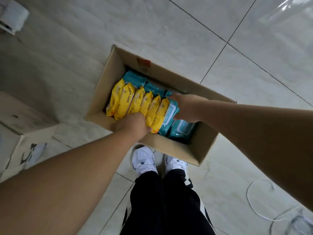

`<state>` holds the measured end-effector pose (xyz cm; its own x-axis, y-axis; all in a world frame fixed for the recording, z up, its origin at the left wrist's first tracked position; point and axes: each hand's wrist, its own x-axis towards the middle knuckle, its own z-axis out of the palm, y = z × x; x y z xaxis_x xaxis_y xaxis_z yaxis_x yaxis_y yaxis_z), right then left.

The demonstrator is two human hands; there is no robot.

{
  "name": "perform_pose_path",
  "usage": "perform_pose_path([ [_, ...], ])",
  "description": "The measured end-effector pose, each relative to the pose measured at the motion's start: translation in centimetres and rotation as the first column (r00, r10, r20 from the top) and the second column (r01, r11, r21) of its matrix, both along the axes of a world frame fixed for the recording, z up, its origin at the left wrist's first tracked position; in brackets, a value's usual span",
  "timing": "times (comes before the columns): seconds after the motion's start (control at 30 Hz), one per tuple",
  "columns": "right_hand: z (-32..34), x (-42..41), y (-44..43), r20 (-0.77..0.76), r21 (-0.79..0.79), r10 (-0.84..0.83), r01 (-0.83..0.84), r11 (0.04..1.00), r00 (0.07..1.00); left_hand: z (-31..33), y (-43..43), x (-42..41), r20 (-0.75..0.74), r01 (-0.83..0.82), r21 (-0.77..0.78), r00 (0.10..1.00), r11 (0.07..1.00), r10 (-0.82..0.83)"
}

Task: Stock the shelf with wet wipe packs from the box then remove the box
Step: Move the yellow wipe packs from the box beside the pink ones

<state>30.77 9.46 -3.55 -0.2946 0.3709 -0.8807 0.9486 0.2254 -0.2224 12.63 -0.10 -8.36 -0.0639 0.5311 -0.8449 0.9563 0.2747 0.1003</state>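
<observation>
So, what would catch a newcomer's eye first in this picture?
A row of bright yellow wipe packs stands in the open cardboard box on the tiled floor, teal packs beside it. Both hands reach in: the left hand grips the yellow packs, the right hand holds a teal pack.

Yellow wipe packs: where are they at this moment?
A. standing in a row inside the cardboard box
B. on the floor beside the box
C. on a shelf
A: the yellow wipe packs stand on edge in a row inside the cardboard box, gripped by the left hand.
</observation>
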Motion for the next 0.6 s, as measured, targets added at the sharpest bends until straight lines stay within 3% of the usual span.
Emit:
perform_pose_path([
  [0.17,-3.6,-1.0,0.5,0.009,0.034,0.104,-0.105,0.994,0.994,-1.7,-0.7,0.5,-0.171,0.201,0.183,0.970,0.962,-0.170],
  [0.43,-7.6,-2.0,0.1,-0.055,0.204,0.059,-0.046,0.978,0.997,-3.2,-0.5,1.1,-0.224,0.296,0.140,0.939,0.945,-0.261],
  [0.6,-8.1,-1.3,-0.4,-0.092,0.211,0.077,-0.056,0.976,0.993,-3.2,0.0,0.4,-0.214,0.383,0.171,0.914,0.908,-0.345],
])
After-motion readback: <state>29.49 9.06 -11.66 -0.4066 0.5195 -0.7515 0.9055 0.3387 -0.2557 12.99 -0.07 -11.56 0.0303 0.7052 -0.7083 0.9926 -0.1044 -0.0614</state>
